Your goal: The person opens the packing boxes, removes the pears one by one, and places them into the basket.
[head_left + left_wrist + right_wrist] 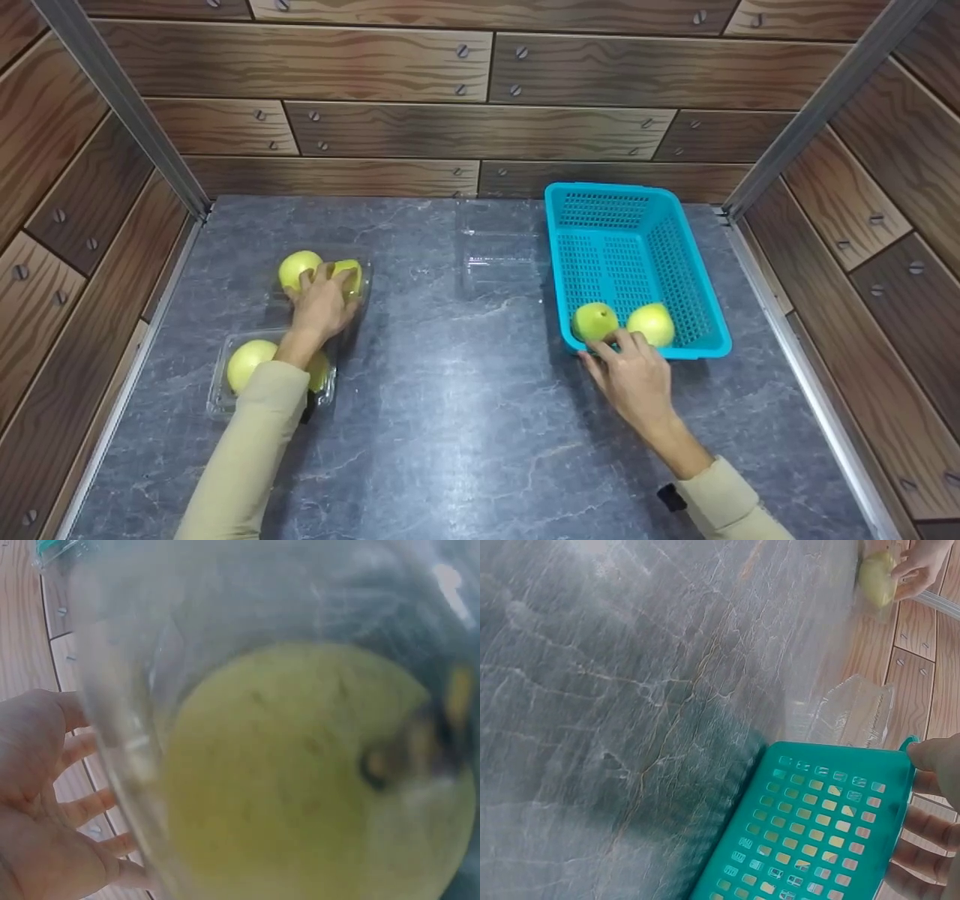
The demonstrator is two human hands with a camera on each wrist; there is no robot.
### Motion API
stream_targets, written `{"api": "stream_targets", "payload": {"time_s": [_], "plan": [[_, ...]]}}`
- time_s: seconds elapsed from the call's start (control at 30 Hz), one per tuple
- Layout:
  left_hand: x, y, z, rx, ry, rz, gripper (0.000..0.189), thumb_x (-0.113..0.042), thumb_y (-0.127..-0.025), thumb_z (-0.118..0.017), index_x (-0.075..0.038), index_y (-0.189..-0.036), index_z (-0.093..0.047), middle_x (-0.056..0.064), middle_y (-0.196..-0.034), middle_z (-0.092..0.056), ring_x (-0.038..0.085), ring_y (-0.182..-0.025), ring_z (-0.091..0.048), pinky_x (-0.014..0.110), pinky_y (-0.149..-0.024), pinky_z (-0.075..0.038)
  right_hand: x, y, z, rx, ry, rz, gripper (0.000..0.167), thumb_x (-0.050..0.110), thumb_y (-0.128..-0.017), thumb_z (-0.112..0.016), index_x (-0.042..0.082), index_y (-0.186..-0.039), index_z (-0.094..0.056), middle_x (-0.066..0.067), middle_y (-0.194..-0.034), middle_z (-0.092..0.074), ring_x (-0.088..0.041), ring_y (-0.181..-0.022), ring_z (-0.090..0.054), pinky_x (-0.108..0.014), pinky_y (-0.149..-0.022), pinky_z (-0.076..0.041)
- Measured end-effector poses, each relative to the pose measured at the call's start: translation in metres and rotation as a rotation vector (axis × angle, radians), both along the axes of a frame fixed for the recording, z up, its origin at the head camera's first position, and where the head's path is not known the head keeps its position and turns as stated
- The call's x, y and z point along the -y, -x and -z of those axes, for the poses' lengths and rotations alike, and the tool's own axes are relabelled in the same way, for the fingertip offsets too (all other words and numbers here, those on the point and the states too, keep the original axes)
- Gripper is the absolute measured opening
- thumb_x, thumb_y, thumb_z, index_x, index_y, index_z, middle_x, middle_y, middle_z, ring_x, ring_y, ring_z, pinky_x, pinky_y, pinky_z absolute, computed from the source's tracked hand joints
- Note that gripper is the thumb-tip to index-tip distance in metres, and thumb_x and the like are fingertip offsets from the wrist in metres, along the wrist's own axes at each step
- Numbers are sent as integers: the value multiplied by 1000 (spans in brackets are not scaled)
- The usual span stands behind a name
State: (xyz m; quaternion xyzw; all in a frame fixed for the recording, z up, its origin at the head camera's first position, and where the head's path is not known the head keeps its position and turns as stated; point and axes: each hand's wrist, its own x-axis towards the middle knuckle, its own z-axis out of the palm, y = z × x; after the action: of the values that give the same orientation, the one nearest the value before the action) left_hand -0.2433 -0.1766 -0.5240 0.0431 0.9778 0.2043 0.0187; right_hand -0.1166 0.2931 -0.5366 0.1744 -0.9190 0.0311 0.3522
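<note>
My left hand (321, 304) reaches over a clear plastic box at the left, its spread fingers touching a yellow-green pear (347, 276). Another pear (298, 271) lies at the left of that box, beside the fingertips. Nearer, under my left forearm, a second clear box (217, 405) holds a pear (251, 365) and another partly hidden by the sleeve. My right hand (637, 382) grips the near rim of a blue basket (712, 349), thumb outside and fingers over the edge. Just inside that rim sit two pears, one at the left (594, 321) and one at the right (651, 324).
A clear plastic box (499, 262) stands at the back centre, close to the basket's left side. Wood-patterned walls (390, 127) with metal corner posts (142, 120) enclose the grey marbled tabletop (442, 420) at the back and both sides.
</note>
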Motion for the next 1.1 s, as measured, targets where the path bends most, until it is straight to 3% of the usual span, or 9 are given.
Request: {"api": "stream_targets", "payload": {"time_s": [0.57,0.9,1.1], "plan": [[-36,-10,1,-76,45,86,55,-25,-95,-75,-16,-147,-61,25,-157,-48,59,-143,-40,92,-114,-25,2,0,0,1,11,-2,25,31,-79,-93,14,-94,-83,-9,-89,-70,-28,-73,-64,-38,-50,-54],[-51,-18,0,-63,70,115,54,-24,-96,-75,-18,-147,-61,24,-156,-49,58,-144,-41,91,-115,-27,1,0,-1,9,8,2,24,31,-80,-92,14,-93,-83,-9,-89,-71,-28,-72,-63,-38,-49,-54],[-58,-23,2,-91,86,135,55,-25,-95,-76,-19,-147,-61,24,-155,-51,58,-142,-44,91,-114,-29,1,0,-2,14,5,3,25,31,-80,-93,13,-94,-83,-9,-89,-71,-28,-72,-64,-38,-49,-54]]}}
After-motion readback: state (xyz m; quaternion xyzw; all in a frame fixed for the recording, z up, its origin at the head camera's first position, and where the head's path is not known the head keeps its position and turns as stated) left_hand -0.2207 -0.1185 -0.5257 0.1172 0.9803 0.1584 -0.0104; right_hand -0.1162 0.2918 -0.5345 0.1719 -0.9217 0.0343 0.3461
